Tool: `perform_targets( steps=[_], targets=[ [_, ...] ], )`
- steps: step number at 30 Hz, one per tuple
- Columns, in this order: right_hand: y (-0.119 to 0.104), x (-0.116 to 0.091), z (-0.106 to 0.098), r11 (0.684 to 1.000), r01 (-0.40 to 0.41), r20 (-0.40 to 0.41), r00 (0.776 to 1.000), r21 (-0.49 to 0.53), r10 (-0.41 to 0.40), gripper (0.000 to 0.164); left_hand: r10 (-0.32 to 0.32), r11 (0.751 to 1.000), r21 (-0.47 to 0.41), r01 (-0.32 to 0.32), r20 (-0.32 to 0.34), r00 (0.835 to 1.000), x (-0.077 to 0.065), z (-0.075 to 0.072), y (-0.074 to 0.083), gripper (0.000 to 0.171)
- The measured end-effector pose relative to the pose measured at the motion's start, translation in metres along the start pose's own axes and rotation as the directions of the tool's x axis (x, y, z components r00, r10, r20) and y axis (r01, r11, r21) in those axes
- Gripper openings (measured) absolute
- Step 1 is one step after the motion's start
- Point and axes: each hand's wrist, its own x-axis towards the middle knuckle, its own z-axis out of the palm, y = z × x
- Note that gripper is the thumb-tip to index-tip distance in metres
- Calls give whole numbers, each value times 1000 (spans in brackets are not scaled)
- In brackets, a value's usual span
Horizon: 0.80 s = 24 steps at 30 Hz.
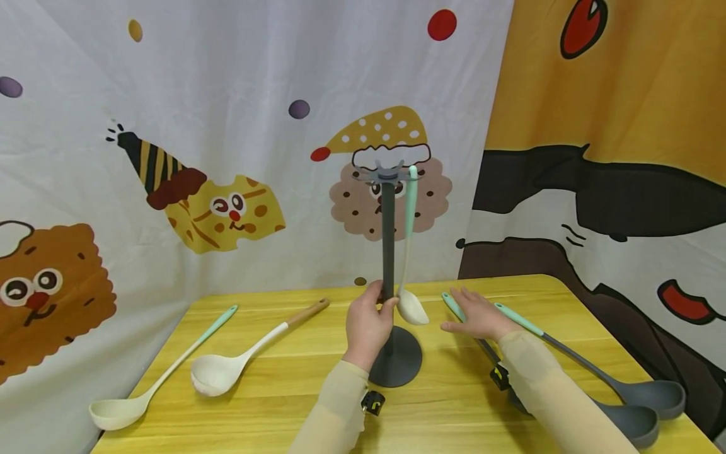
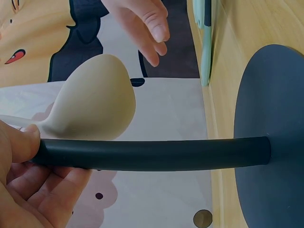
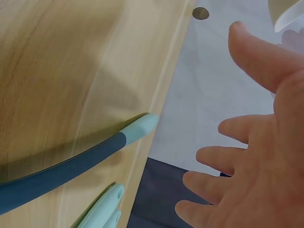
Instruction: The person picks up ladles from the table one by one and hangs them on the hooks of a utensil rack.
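In the head view a dark grey utensil stand rises from a round base, with hooks at its top. My left hand grips its pole low down, thumb and fingers around it in the left wrist view. A cream ladle with a mint handle hangs from a right-hand hook, its bowl beside the pole. My right hand is held over the table to the right, fingers spread and holding nothing. Below it lies a dark utensil with a mint tip; my forearm hides part of it.
Left on the wooden table lie a cream ladle with a mint handle and a white ladle with a wood-coloured handle end. At the right lie dark ladles with mint handles. A printed curtain hangs behind.
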Motion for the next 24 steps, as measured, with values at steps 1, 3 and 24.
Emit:
perform_targets(
  steps=[1, 3, 24],
  targets=[
    [1, 0, 0, 1000, -4, 1, 1000, -3, 4, 93, 1, 1000, 0, -1, 0, 1000, 0, 0, 0, 17],
    [1, 1, 0, 1000, -9, 2, 1000, -9, 9, 91, 0, 1000, 0, 0, 1, 1000, 0, 0, 0, 18],
    [14, 5, 10, 988, -131, 56, 989, -81, 135, 81, 0, 1000, -5, 0, 7, 1000, 0, 0, -1, 18]
  ],
)
